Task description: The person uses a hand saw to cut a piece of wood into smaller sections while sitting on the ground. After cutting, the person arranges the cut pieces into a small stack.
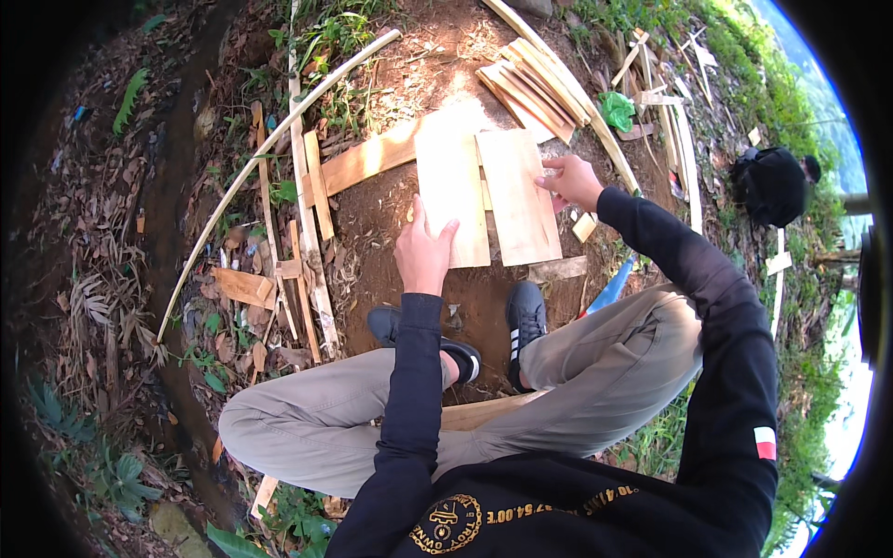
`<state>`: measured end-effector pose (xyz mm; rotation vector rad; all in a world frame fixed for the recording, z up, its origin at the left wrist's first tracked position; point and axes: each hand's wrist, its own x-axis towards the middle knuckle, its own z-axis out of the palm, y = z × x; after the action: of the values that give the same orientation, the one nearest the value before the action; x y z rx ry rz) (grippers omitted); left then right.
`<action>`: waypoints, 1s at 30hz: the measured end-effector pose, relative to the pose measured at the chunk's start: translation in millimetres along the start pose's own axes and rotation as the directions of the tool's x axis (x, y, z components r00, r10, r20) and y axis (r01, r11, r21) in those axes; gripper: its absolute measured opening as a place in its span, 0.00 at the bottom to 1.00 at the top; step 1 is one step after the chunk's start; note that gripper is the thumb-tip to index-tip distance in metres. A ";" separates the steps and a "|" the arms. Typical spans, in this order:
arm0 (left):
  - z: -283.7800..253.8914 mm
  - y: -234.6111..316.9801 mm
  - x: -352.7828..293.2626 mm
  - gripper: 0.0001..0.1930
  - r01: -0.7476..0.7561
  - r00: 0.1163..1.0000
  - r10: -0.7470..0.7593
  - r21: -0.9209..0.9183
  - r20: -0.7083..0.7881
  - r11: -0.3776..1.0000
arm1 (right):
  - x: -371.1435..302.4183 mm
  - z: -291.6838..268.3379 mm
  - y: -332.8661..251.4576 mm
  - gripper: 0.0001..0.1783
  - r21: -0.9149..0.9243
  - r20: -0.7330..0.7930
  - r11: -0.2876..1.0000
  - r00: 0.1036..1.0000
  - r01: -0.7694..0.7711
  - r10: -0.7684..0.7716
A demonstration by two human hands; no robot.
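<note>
Two pale, flat wooden boards stand side by side in front of me with a narrow gap between them. My left hand grips the lower left edge of the left board, its thumb over the face and its index finger along the edge. At the outer edge of the right board, my right hand has its fingers closed on the wood. Part of a wooden strip shows through the gap. What lies behind the boards is mostly hidden.
A long plank lies on the dirt behind the boards. Stacked thin boards rest beyond, near a green plastic bag. Long curved strips flank the spot. A blue-handled tool, possibly a saw, lies by my right knee. A black bag sits far right.
</note>
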<state>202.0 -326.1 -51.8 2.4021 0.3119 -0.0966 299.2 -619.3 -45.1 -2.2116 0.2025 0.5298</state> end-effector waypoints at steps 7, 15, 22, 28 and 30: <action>1.0 2.0 -3.7 0.43 0.014 1.000 -0.014 -0.009 0.005 1.000 | -6.0 0.3 -5.0 0.30 -0.024 -0.018 1.000 1.000 0.006 -0.006; 9.8 -4.3 -3.5 0.43 -0.064 0.998 0.064 0.004 0.000 0.998 | -6.8 6.6 -4.9 0.31 -0.046 0.011 0.998 1.000 0.030 -0.030; 7.8 -15.1 -9.2 0.45 -0.089 0.996 0.082 -0.235 -0.042 0.968 | -4.5 9.4 -11.7 0.30 -0.015 0.033 0.999 0.999 0.033 -0.032; 41.5 -20.8 -72.2 0.34 0.432 0.893 -0.349 -0.759 0.284 0.488 | -2.6 5.3 -32.5 0.42 -0.400 0.058 0.905 0.989 0.145 -0.133; 65.6 -5.5 -87.2 0.26 0.431 0.902 -0.216 -0.758 0.374 0.489 | 19.5 7.9 -4.7 0.53 -0.624 0.011 0.724 0.929 0.295 -0.369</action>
<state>117.2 -382.6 -91.1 1.3195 0.5602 -0.3253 315.8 -609.5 -54.8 -2.8388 -0.3710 0.2814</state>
